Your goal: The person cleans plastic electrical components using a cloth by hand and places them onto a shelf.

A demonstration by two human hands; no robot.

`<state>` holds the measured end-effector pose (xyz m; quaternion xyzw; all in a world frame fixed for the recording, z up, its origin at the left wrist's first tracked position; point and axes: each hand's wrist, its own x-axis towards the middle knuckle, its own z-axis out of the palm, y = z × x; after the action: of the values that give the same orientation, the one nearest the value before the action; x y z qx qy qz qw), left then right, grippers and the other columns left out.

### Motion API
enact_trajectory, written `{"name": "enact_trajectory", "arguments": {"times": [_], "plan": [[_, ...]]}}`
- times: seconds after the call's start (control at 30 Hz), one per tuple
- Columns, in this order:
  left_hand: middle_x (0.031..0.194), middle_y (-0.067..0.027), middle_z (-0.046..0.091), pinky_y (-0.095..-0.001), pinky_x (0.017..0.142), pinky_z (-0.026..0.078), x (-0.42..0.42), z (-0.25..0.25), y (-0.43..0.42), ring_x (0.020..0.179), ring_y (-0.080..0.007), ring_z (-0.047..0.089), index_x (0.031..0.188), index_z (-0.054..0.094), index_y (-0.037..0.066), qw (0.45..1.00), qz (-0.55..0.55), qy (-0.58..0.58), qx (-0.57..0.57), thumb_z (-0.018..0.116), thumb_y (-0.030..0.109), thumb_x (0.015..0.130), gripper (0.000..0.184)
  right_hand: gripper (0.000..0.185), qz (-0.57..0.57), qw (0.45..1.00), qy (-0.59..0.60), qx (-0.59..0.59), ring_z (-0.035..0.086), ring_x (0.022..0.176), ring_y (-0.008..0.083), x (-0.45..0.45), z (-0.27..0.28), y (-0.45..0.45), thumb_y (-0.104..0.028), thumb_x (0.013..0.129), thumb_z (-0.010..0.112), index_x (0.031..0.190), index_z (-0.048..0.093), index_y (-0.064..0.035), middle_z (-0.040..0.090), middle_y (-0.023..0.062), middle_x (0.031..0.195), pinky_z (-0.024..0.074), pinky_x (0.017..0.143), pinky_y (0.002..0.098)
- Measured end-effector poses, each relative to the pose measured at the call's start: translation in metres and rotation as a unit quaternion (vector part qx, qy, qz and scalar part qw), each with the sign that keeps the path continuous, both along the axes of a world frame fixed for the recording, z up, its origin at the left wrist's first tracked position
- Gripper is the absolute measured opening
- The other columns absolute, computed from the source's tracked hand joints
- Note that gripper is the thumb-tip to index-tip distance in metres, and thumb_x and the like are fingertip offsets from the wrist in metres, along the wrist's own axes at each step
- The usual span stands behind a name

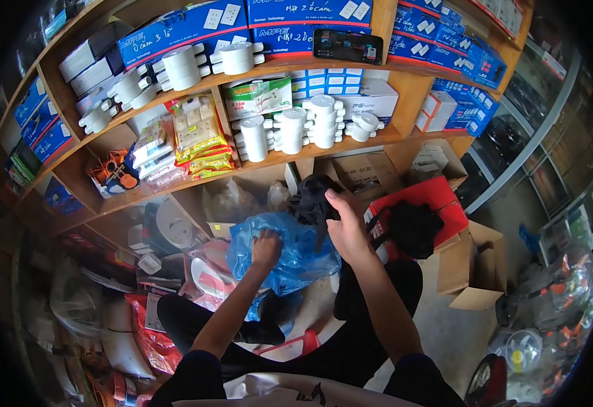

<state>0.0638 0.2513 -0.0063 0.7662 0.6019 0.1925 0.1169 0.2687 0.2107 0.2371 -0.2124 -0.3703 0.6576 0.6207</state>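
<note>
My left hand [266, 249] is closed on a translucent blue plastic bag [303, 261], its fingers curled into the film. The bag lies bunched up between my knees, and its contents are hard to make out. Held up by my right hand [346, 227] is a black, crumpled bundle with loose strap-like ends [313, 198], just above the bag's far edge. My right thumb points upward, while the other fingers are partly hidden behind the bundle. A similar black bundle [413, 229] rests in a red box [447, 203] to the right.
Wooden shelves [371, 139] ahead carry stacked white round junction boxes [252, 139], blue cartons [184, 34] and a phone [348, 46]. An open cardboard box [476, 264] stands at right on the floor. Red plastic packaging [154, 339] lies at left. Clear-wrapped goods [554, 319] fill the far right.
</note>
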Motion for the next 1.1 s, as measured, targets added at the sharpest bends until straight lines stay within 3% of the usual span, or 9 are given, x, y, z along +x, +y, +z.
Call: {"name": "enact_trajectory", "arguments": {"times": [0.13,0.27,0.47,0.53,0.6,0.73,0.87,1.0,1.1], "plan": [[0.123,-0.0145,0.063,-0.0568,0.110,0.037,0.015,-0.013,0.007,0.130,-0.0294,0.054,0.111,0.071,0.011,0.989,-0.070,0.126,0.013,0.067,0.027,0.090,0.027,0.037,0.018,0.998,-0.045,0.031,0.064,0.112,0.0142,0.004,0.001,-0.001,-0.014,0.098,0.063,0.131,0.064,0.0019,0.069,0.0068,0.121,0.0463,0.101,0.0291],[0.121,-0.0166,0.062,-0.0495,0.108,0.043,0.017,-0.036,0.015,0.128,-0.0338,0.055,0.115,0.069,0.009,0.993,-0.043,0.062,-0.086,0.065,0.019,0.089,0.028,0.031,-0.055,0.960,-0.235,0.142,0.064,0.112,0.0186,0.005,0.009,-0.002,-0.016,0.097,0.068,0.120,0.071,0.0051,0.067,0.0118,0.127,0.0486,0.096,0.0294],[0.126,-0.0170,0.060,-0.0489,0.108,0.045,-0.008,-0.040,-0.001,0.129,-0.0359,0.054,0.126,0.066,0.007,0.992,-0.099,0.065,-0.039,0.063,0.006,0.086,0.041,0.032,-0.200,0.781,-0.516,0.289,0.061,0.115,0.0321,0.008,0.002,-0.001,-0.025,0.099,0.069,0.117,0.075,0.0000,0.064,0.0180,0.127,0.0496,0.096,0.0382],[0.130,-0.0175,0.059,-0.0501,0.108,0.045,-0.017,-0.031,-0.008,0.131,-0.0375,0.053,0.126,0.066,0.006,0.988,-0.086,0.127,-0.009,0.063,0.007,0.086,0.040,0.024,-0.250,0.778,-0.489,0.305,0.064,0.092,0.0304,0.006,0.004,0.001,-0.024,0.100,0.066,0.099,0.075,-0.0012,0.068,0.0135,0.095,0.0497,0.081,0.0400],[0.135,-0.0180,0.057,-0.0513,0.108,0.045,-0.019,-0.022,-0.014,0.133,-0.0390,0.052,0.125,0.067,0.005,0.979,-0.072,0.187,0.021,0.064,0.007,0.086,0.039,0.032,-0.302,0.773,-0.524,0.192,0.057,0.070,0.0143,0.009,0.004,-0.001,-0.023,0.106,0.060,0.087,0.067,0.0026,0.061,0.0066,0.077,0.0437,0.064,0.0302],[0.139,-0.0191,0.053,-0.0532,0.105,0.048,-0.022,-0.020,-0.014,0.138,-0.0433,0.046,0.117,0.072,0.007,0.960,-0.010,0.265,-0.093,0.068,0.010,0.087,0.031,0.051,-0.291,0.872,-0.382,0.098,0.053,0.061,0.0113,0.013,0.010,0.005,-0.039,0.112,0.046,0.076,0.053,-0.0032,0.053,0.0018,0.068,0.0420,0.060,0.0280],[0.136,-0.0203,0.051,-0.0490,0.101,0.055,-0.036,-0.013,0.000,0.136,-0.0443,0.047,0.115,0.069,0.007,0.982,-0.022,0.167,-0.090,0.072,0.012,0.085,0.030,0.046,-0.120,0.974,-0.190,-0.010,0.070,0.070,0.0207,0.018,0.030,-0.007,-0.046,0.111,0.041,0.104,0.059,-0.0046,0.064,0.0079,0.078,0.0528,0.067,0.0294],[0.128,-0.0244,0.055,-0.0482,0.101,0.053,-0.051,-0.024,0.023,0.127,-0.0426,0.055,0.120,0.065,0.006,0.980,-0.085,0.146,-0.101,0.075,0.013,0.081,0.041,0.062,0.051,0.955,0.272,0.105,0.064,0.123,0.0327,0.052,0.015,0.008,-0.057,0.106,0.043,0.146,0.049,-0.0094,0.070,0.0146,0.122,0.0526,0.103,0.0447],[0.123,-0.0232,0.063,-0.0506,0.099,0.050,-0.052,0.015,0.030,0.116,-0.0446,0.060,0.123,0.064,0.006,0.980,-0.159,0.029,-0.112,0.081,0.025,0.075,0.055,0.064,0.043,0.946,0.318,0.043,0.039,0.148,0.0330,0.056,0.003,0.016,-0.059,0.106,0.038,0.149,0.047,-0.0126,0.054,0.0109,0.149,0.0262,0.122,0.0623]]}}
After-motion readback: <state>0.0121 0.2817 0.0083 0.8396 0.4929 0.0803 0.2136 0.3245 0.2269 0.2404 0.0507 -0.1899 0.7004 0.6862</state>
